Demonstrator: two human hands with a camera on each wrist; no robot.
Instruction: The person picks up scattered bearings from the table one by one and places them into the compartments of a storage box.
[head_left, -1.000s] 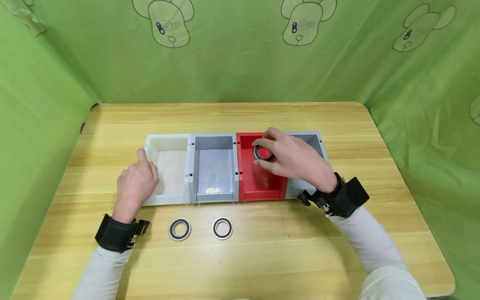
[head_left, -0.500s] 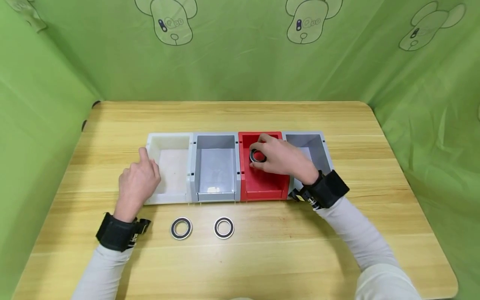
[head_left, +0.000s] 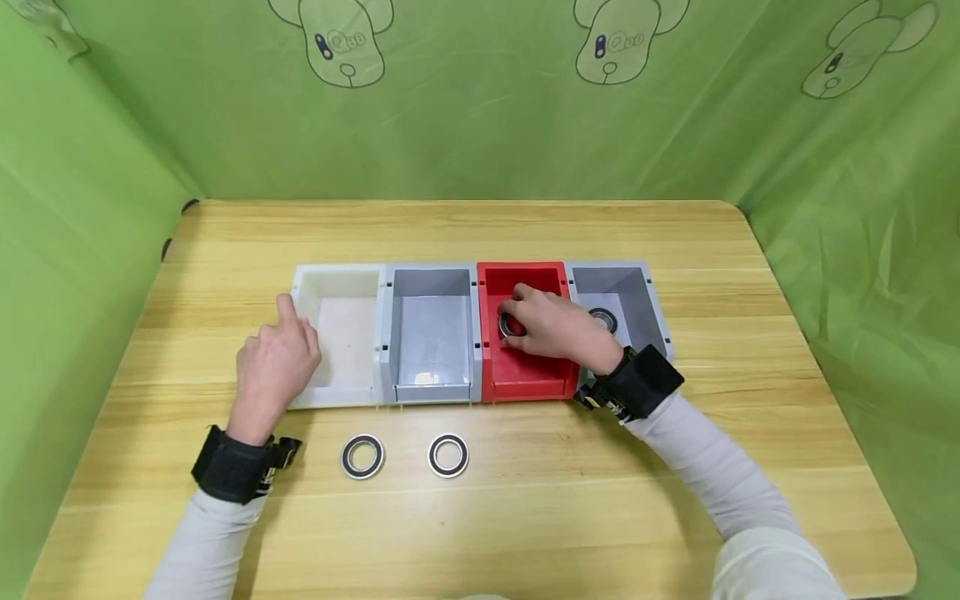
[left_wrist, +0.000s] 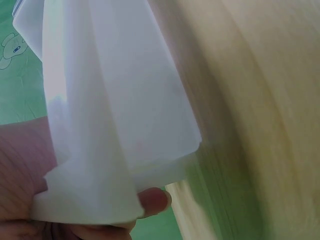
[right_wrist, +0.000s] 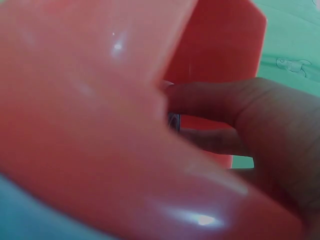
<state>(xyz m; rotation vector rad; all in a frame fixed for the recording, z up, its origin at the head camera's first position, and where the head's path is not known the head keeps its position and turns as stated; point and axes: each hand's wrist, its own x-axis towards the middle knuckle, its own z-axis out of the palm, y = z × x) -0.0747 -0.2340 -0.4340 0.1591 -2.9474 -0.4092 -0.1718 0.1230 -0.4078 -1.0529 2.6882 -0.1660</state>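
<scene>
My right hand reaches down into the red bin and pinches a ball bearing by its edge. In the right wrist view the red wall hides most of that bearing. My left hand grips the outer side wall of the white bin at the left end of the row; in the left wrist view a fingertip curls round under the wall. Two more bearings lie flat on the table: a larger one and a smaller one.
A grey bin stands between the white and red ones. The right-hand grey bin has a bearing inside, partly hidden by my right wrist. Green curtains surround the wooden table.
My right hand has moved left and lower into the red bin with the bearing, uncovering the bearing in the right-hand grey bin. My left hand has stayed on the white bin.
</scene>
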